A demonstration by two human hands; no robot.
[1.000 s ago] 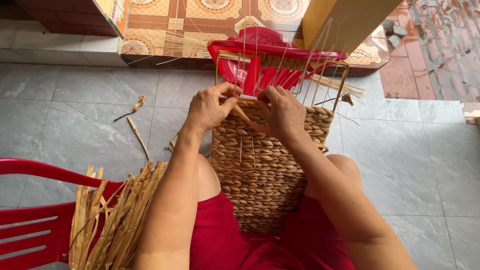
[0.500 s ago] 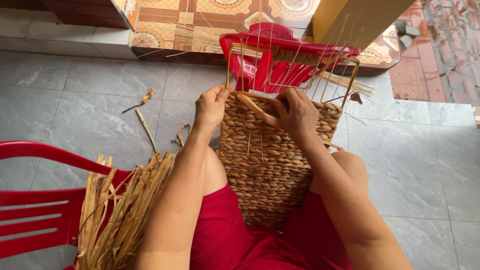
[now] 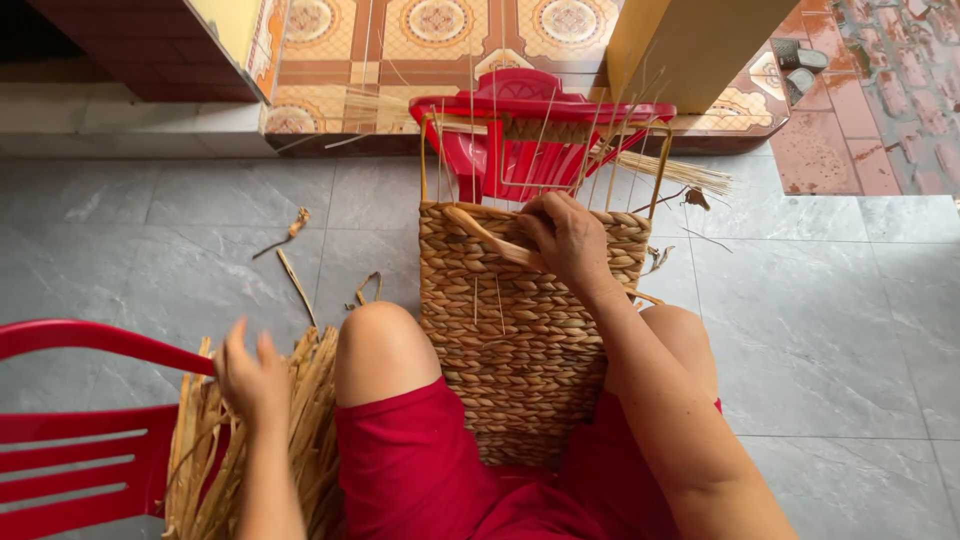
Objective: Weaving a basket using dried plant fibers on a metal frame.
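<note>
A half-woven basket (image 3: 520, 330) of braided straw on a metal wire frame rests between my knees, its top leaning on a red plastic stool (image 3: 530, 130). My right hand (image 3: 570, 240) presses on the basket's upper edge and pinches a flat straw strand (image 3: 490, 238) against the weave. My left hand (image 3: 252, 380) is down at my left side, fingers spread, touching a bundle of dried straw (image 3: 250, 450) lying on a red plastic chair (image 3: 70, 450). Bare wire uprights (image 3: 540, 150) stick up above the woven part.
Grey floor tiles (image 3: 820, 330) surround me, with loose straw scraps (image 3: 290, 250) to the left. A patterned tiled step (image 3: 420, 40) and a yellow pillar (image 3: 690, 50) lie ahead. More loose straw (image 3: 670, 172) lies right of the stool.
My left hand has left the basket's top edge and dropped down to the straw bundle at my left. The right hand stays on the basket holding the strand.
</note>
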